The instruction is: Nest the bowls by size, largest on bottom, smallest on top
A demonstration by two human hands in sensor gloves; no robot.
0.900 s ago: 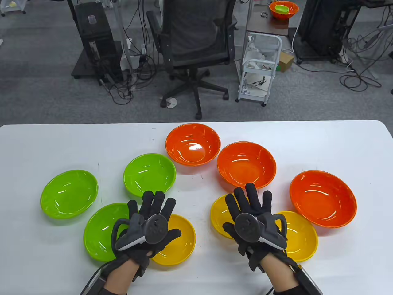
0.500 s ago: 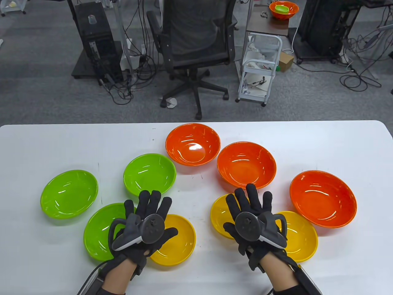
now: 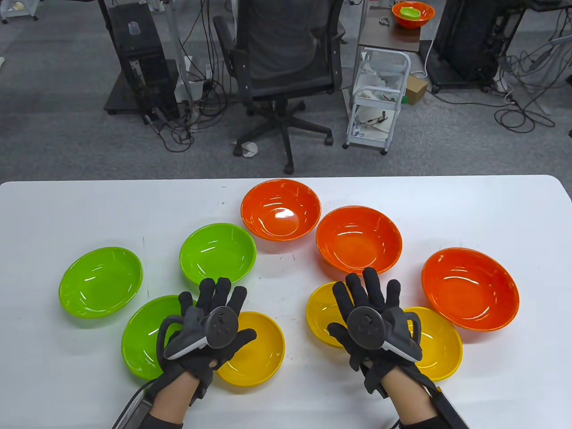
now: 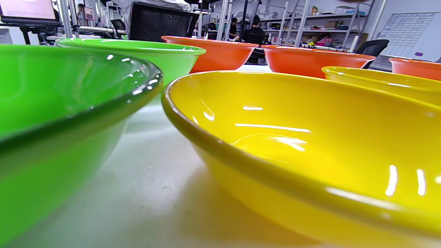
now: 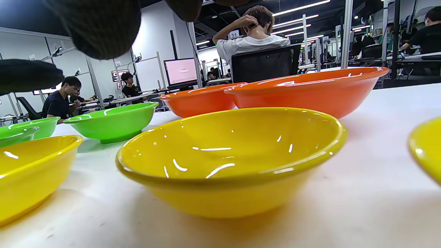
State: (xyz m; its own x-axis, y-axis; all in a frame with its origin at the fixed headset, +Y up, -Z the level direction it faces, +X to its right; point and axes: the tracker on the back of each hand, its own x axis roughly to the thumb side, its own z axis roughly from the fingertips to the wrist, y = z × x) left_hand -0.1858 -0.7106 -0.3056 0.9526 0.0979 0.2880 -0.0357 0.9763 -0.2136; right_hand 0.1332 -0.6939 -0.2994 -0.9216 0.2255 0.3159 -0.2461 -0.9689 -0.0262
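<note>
Nine bowls stand apart on the white table: three orange, three green and three yellow. My left hand hovers open with fingers spread over the near green bowl and left yellow bowl, which fill the left wrist view. My right hand hovers open over the middle and right yellow bowls. The right wrist view shows the middle yellow bowl and my fingertips at the top. Neither hand holds anything.
Beyond the table's far edge stand an office chair, a white cart and cables on the floor. A side table at the back holds an orange bowl with a green one in it.
My left hand has drifted slightly left and toward me. My right hand has shifted slightly right. Both stay open and no bowl has moved.
</note>
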